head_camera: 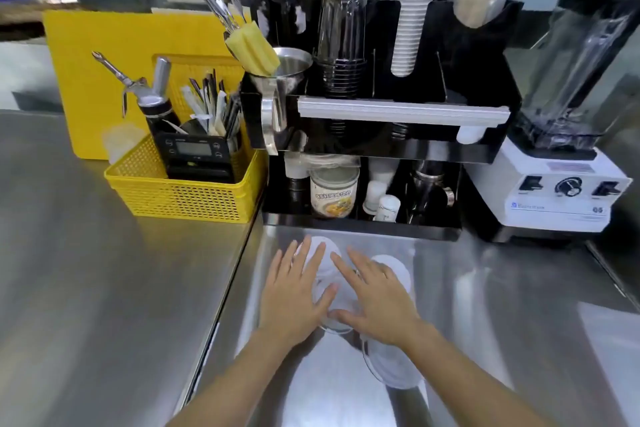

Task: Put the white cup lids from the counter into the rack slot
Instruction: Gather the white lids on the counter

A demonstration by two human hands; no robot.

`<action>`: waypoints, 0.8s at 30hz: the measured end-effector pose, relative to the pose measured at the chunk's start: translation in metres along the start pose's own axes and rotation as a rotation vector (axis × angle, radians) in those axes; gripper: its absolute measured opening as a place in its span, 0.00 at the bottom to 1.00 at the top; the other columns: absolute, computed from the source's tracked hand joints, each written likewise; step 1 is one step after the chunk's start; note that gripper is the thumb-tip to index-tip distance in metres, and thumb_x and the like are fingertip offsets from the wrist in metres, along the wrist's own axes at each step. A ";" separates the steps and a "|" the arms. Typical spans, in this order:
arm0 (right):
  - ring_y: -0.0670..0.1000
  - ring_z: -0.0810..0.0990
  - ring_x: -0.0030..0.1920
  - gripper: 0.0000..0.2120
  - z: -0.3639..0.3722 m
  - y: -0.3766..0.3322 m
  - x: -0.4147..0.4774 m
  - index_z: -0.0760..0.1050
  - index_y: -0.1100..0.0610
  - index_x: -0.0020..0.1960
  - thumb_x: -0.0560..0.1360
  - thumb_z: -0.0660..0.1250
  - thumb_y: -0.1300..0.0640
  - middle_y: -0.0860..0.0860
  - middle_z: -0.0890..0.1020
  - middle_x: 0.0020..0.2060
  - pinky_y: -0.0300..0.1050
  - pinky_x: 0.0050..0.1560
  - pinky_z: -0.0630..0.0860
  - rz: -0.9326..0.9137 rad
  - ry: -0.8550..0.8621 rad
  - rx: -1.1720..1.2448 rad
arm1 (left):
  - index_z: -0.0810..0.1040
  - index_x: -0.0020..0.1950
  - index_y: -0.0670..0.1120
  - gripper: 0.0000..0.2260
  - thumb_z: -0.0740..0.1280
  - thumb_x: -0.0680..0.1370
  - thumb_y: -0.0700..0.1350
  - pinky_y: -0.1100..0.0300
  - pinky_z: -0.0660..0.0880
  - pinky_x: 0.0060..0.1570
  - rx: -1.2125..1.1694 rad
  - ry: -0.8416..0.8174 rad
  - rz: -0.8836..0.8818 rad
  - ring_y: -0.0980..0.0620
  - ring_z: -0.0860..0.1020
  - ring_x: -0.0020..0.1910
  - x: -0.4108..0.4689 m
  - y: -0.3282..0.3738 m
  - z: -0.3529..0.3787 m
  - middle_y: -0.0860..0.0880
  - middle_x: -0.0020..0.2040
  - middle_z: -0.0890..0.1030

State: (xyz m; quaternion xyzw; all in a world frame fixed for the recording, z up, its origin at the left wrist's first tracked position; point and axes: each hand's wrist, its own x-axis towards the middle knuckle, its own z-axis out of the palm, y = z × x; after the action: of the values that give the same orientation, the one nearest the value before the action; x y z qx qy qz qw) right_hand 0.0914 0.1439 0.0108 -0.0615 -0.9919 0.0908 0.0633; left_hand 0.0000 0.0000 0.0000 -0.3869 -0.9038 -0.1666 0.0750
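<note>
Several white cup lids lie flat on the steel counter in front of the black rack. One lid shows between my fingers, another lid peeks out past my right hand, and a third lid lies beneath my right forearm. My left hand rests flat with fingers spread over the left lids. My right hand lies flat beside it, fingers spread, thumb touching a lid. Neither hand grips anything. The rack's upper slots hold stacked white cups and dark cups.
A yellow basket with a scale and utensils stands left of the rack. A white blender stands to the right. A can and small bottles sit on the rack's lower shelf. A counter seam runs left of my hands.
</note>
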 end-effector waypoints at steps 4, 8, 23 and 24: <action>0.51 0.52 0.77 0.41 0.007 0.002 -0.001 0.44 0.46 0.77 0.72 0.60 0.35 0.52 0.52 0.78 0.47 0.74 0.51 0.015 -0.231 0.153 | 0.67 0.70 0.50 0.27 0.57 0.74 0.61 0.54 0.56 0.67 -0.075 -0.070 0.002 0.48 0.65 0.71 -0.022 -0.003 0.019 0.47 0.70 0.71; 0.52 0.50 0.77 0.41 0.009 0.002 -0.001 0.45 0.50 0.78 0.74 0.62 0.39 0.54 0.49 0.78 0.45 0.74 0.48 0.019 -0.353 0.168 | 0.64 0.72 0.50 0.29 0.53 0.74 0.62 0.60 0.50 0.72 -0.158 -0.137 0.020 0.51 0.61 0.73 -0.035 -0.004 0.029 0.49 0.73 0.67; 0.55 0.62 0.66 0.39 0.003 -0.001 -0.002 0.60 0.53 0.72 0.68 0.71 0.40 0.50 0.63 0.67 0.47 0.68 0.62 0.207 -0.195 0.414 | 0.69 0.65 0.48 0.15 0.62 0.78 0.44 0.73 0.61 0.52 -0.512 -0.117 -0.096 0.59 0.69 0.63 -0.036 0.010 0.015 0.55 0.69 0.65; 0.54 0.62 0.66 0.39 -0.002 0.000 0.000 0.61 0.54 0.72 0.68 0.71 0.41 0.50 0.62 0.67 0.46 0.69 0.61 0.207 -0.157 0.441 | 0.70 0.65 0.48 0.15 0.62 0.78 0.44 0.75 0.59 0.53 -0.529 -0.086 -0.085 0.62 0.68 0.63 -0.031 0.012 0.009 0.56 0.69 0.65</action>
State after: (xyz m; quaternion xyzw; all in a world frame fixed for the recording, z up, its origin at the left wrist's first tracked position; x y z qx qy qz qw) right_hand 0.0921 0.1445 0.0123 -0.1403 -0.9385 0.3153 -0.0115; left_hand 0.0300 -0.0102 -0.0140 -0.3614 -0.8466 -0.3835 -0.0743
